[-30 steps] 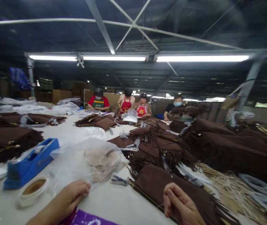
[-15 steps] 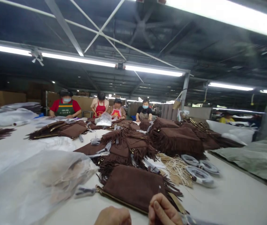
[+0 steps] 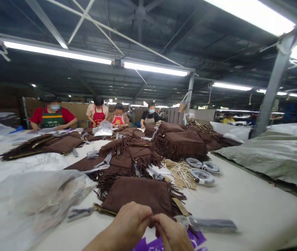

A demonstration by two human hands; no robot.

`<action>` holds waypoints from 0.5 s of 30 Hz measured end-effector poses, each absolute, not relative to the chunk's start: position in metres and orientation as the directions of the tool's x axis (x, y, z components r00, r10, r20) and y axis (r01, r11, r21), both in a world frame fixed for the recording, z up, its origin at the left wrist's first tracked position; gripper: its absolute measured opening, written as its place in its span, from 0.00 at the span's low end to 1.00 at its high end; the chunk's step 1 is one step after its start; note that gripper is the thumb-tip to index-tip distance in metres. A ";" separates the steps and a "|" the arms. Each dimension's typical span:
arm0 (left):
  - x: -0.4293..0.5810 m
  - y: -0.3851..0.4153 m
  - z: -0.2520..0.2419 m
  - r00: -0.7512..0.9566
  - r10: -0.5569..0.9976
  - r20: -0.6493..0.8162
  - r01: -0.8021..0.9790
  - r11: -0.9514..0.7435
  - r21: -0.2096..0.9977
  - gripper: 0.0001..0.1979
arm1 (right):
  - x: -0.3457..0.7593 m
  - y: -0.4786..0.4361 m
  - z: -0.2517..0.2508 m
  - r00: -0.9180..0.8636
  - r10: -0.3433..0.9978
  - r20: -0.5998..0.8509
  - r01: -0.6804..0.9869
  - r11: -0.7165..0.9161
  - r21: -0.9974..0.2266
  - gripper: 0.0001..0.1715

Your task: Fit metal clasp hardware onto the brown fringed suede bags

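My left hand (image 3: 130, 223) is now off the plastic (image 3: 28, 202) at 9 o'clock, meeting my right hand (image 3: 173, 235), both pinching something I cannot see, pouch (image 3: 138, 193) at 12 o'clock.

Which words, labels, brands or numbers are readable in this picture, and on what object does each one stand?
No text here reads clearly.
green apron, worn at the far left: small print on the chest, too blurred to read.
white plastic bag: faint grey print, too blurred.
purple sheet, below the left hand and right hand: white marks, cut off, unreadable.
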State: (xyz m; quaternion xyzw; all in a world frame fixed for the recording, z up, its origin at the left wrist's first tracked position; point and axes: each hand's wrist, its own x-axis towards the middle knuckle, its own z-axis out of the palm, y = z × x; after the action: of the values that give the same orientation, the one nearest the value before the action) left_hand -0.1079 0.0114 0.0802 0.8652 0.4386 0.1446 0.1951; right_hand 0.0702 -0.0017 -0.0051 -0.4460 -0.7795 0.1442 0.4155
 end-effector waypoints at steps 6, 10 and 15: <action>-0.157 0.054 0.033 0.610 0.783 0.124 0.769 -0.623 0.146 0.15 | 0.100 0.021 0.003 -0.246 0.921 0.303 0.533 0.389 -0.751 0.12; -0.174 0.081 0.002 0.622 0.772 0.126 0.771 -0.633 0.071 0.08 | 0.107 0.021 -0.001 -0.278 0.934 0.223 0.499 0.338 -0.798 0.13; -0.165 0.095 0.022 0.497 0.839 0.222 0.830 -0.534 0.159 0.11 | 0.096 0.017 0.006 -0.337 0.924 0.179 0.447 0.324 -0.834 0.16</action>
State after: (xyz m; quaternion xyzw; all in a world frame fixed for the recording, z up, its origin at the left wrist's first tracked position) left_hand -0.1651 0.0955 0.0218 0.8651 0.4823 0.1371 0.0154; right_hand 0.0962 0.0166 0.0055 -0.4640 -0.7387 0.3502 0.3412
